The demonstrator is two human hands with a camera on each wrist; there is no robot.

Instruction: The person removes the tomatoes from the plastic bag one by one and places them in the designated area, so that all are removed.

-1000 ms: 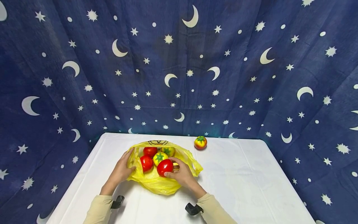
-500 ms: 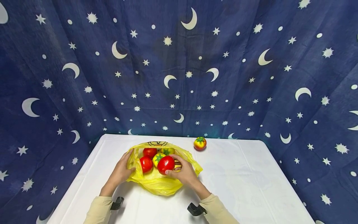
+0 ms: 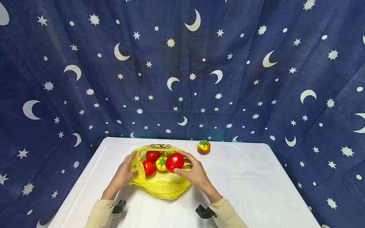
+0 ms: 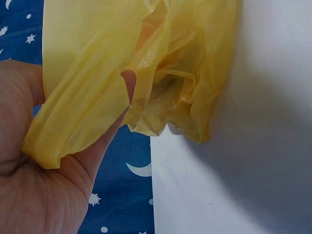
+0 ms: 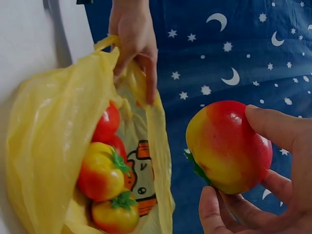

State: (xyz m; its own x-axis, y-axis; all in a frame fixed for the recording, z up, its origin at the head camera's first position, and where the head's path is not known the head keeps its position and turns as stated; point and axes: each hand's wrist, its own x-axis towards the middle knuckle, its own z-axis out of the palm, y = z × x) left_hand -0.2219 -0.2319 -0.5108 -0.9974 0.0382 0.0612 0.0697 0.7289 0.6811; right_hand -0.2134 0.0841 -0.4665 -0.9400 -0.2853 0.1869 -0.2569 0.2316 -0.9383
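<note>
A yellow plastic bag [image 3: 165, 190] lies on its side on the table, its mouth spread toward the head camera. My left hand [image 3: 122, 174] grips the left side of that mouth, a fold of plastic between thumb and fingers in the left wrist view. Inside are several tomatoes, among them a red one [image 3: 149, 168] and a yellow one with green leaves [image 3: 161, 164]. My right hand [image 3: 197, 173] holds another tomato [image 5: 229, 146] between thumb and fingertips, in front of the bag's opening. Its red end faces me; the right wrist view shows its yellow side and green leaves.
One more red and yellow tomato [image 3: 203, 147] stands near the far edge of the white-covered table [image 3: 256, 183], right of the bag. Behind the table hangs a dark blue cloth [image 3: 228, 79] with moons and stars. A cartoon print [image 5: 141, 190] marks the bag.
My right hand has moved up and to the right with the tomato, which now overlaps the bag's right part. My left hand has kept its place on the bag.
</note>
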